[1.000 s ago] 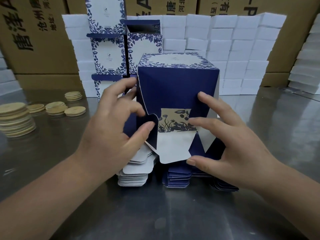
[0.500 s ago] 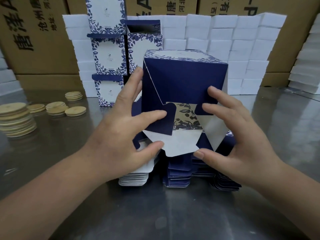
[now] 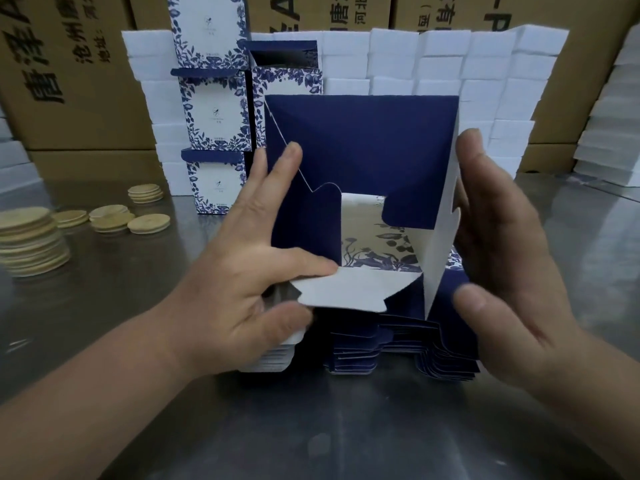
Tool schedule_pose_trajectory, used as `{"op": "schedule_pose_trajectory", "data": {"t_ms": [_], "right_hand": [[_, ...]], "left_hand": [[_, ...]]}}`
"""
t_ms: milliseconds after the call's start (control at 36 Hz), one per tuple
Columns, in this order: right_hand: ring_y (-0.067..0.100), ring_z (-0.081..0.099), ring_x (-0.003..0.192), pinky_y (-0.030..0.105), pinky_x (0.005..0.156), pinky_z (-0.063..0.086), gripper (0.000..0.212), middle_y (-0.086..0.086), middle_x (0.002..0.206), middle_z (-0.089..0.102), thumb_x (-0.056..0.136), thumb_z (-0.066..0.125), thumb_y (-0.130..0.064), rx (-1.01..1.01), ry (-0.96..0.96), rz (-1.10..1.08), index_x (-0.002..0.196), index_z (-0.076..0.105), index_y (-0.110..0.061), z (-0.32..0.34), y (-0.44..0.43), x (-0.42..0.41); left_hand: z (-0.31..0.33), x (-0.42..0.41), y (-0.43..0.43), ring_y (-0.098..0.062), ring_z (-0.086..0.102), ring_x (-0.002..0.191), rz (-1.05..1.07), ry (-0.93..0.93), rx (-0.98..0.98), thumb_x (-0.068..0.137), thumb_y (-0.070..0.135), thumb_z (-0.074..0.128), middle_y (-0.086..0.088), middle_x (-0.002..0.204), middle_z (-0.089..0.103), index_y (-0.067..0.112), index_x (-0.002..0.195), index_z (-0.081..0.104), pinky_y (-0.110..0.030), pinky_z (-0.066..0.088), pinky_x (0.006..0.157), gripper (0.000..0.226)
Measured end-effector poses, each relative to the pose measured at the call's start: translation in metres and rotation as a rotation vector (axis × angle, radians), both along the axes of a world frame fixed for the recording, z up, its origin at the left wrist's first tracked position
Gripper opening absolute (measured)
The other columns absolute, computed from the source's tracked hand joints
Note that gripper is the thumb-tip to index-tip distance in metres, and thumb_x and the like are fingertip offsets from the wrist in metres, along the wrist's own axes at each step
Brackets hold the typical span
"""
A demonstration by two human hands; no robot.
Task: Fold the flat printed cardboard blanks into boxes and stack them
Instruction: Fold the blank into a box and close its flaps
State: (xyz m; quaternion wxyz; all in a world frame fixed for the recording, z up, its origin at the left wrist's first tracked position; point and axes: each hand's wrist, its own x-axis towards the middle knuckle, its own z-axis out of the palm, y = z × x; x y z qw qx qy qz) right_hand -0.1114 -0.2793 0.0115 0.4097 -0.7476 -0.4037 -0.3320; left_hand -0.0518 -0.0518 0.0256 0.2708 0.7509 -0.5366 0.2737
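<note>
Your left hand (image 3: pixel 249 278) pinches the white flap (image 3: pixel 353 289) of the half-folded box (image 3: pixel 363 150); your right hand (image 3: pixel 502 258) presses flat, fingers straight, against its right wall.

The box (image 3: pixel 363 150) has come up closer, and its bottom flaps have spread to show more of the printed inside. The right hand (image 3: pixel 512 271) has left the flaps and lies flat beside the out-swung right flap (image 3: pixel 440 244). The left hand (image 3: pixel 242 289) now pinches the white flap (image 3: pixel 353 289).
</note>
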Motion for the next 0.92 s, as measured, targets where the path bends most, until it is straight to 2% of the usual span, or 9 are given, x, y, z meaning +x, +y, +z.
{"op": "schedule_pose_trajectory", "data": {"t_ms": [139,306,472,528,611,722,778,833,917], "right_hand": [[0.026,0.004,0.147,0.048,0.117,0.016,0.05,-0.004,0.156,0.007,0.101,0.035,-0.022,0.021,-0.098,-0.151,0.148,0.019,-0.017,-0.001,0.0,0.002],[0.007,0.035,0.135,0.02,0.105,0.033,0.074,-0.006,0.151,0.012,0.088,0.061,-0.034,0.195,-0.071,-0.255,0.143,0.015,-0.016,-0.002,0.003,0.002],[-0.005,0.044,0.117,0.015,0.085,0.04,0.082,-0.008,0.144,0.017,0.072,0.065,-0.032,0.226,-0.049,-0.369,0.137,0.015,-0.027,0.0,0.006,0.003],[-0.006,0.044,0.115,0.013,0.084,0.039,0.084,-0.009,0.144,0.018,0.071,0.066,-0.035,0.227,-0.029,-0.385,0.137,0.016,-0.028,0.0,0.006,0.004],[-0.007,0.043,0.118,0.013,0.087,0.038,0.095,-0.013,0.146,0.023,0.065,0.068,-0.042,0.256,0.068,-0.384,0.142,0.015,-0.027,0.0,0.007,0.005],[-0.011,0.034,0.131,0.017,0.106,0.033,0.11,-0.039,0.137,0.028,0.053,0.08,-0.053,0.364,0.262,-0.208,0.134,0.006,-0.046,0.001,0.009,0.003],[-0.016,0.035,0.127,0.009,0.101,0.035,0.114,-0.04,0.134,0.028,0.049,0.079,-0.064,0.395,0.324,-0.219,0.133,0.004,-0.049,0.002,0.008,0.001],[-0.016,0.043,0.121,0.007,0.091,0.041,0.119,-0.035,0.135,0.039,0.048,0.074,-0.072,0.387,0.399,-0.239,0.145,0.013,-0.039,0.005,0.008,0.0],[-0.012,0.054,0.109,0.003,0.079,0.042,0.086,-0.034,0.115,0.059,0.061,0.059,-0.079,0.267,0.392,-0.21,0.13,0.042,-0.031,0.006,0.011,0.001]], "left_hand": [[0.004,-0.006,-0.002,-0.036,-0.004,0.145,-0.003,-0.009,-0.022,0.094,0.063,0.017,-0.007,0.153,0.006,0.024,0.103,0.063,-0.037,0.001,0.117,0.061],[0.003,-0.01,-0.002,-0.03,-0.006,0.145,-0.008,-0.02,0.006,0.09,0.061,0.037,-0.004,0.155,0.004,0.031,0.097,0.069,-0.033,0.002,0.117,0.044],[0.0,-0.01,-0.006,-0.033,-0.001,0.144,0.052,-0.117,0.009,0.074,0.034,0.069,-0.002,0.15,0.013,0.019,0.082,0.076,-0.036,0.007,0.117,0.019],[0.0,-0.011,-0.006,-0.037,0.002,0.143,0.075,-0.148,0.017,0.079,0.025,0.064,-0.007,0.151,0.016,0.018,0.077,0.076,-0.036,0.009,0.117,0.014],[0.002,-0.014,-0.008,-0.043,0.009,0.139,0.089,-0.162,0.034,0.083,0.017,0.046,-0.018,0.146,0.022,0.014,0.07,0.076,-0.037,0.011,0.118,0.033],[0.001,-0.017,-0.009,-0.048,0.012,0.138,0.112,-0.097,0.029,0.079,0.016,0.05,-0.021,0.143,0.025,0.011,0.071,0.076,-0.036,0.014,0.118,0.028],[0.002,-0.018,-0.007,-0.045,0.011,0.14,0.108,-0.042,0.006,0.079,0.017,0.055,-0.019,0.145,0.023,0.01,0.073,0.076,-0.035,0.014,0.118,0.024],[0.003,-0.019,-0.007,-0.04,0.009,0.142,0.094,-0.019,-0.003,0.083,0.02,0.054,-0.016,0.147,0.02,0.01,0.075,0.076,-0.039,0.017,0.117,0.026],[0.004,-0.022,-0.008,-0.038,0.008,0.143,0.041,-0.025,-0.002,0.096,0.036,0.04,-0.014,0.147,0.022,0.014,0.074,0.076,-0.042,0.016,0.117,0.048]]}}
